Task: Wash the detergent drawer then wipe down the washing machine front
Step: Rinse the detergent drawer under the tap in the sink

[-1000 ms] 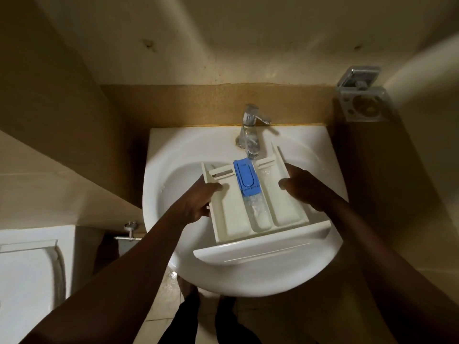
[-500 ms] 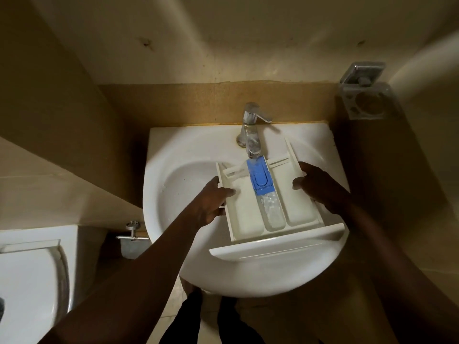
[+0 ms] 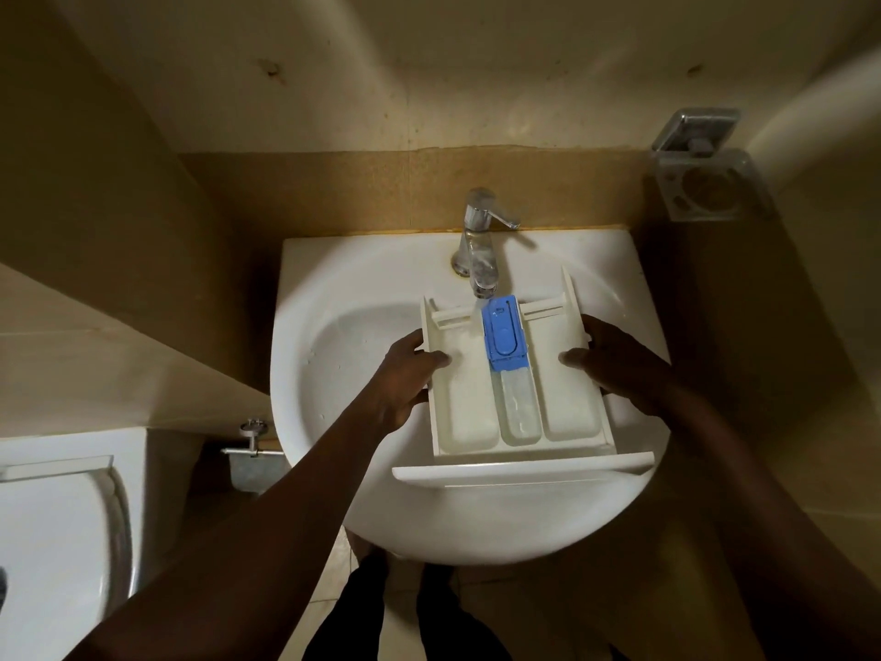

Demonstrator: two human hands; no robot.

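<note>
- White curved fixture (image 3: 57, 541): near left corner, partly out of view.
- Metal valve (image 3: 252, 441): low on the wall, just left of the sink.
- Left hand (image 3: 405, 374): gripping the drawer's left wall, thumb curled over the rim into the left compartment, fingers outside.
- Sink (image 3: 333, 288): white, round bowl, centre, against the far wall.
- Detergent drawer (image 3: 476, 412): white, three compartments, held over the sink bowl, front panel nearest, far end under the tap.
- Blue insert (image 3: 503, 333): far half of the middle compartment.
- Tap (image 3: 479, 240): chrome, on the sink's far rim, running; stream landing just left of the blue insert.
- Right hand (image 3: 615, 364): gripping the drawer's right wall, thumb inside the right compartment.
- Chrome holder (image 3: 705, 178): on the wall, far right, well apart from the sink.
</note>
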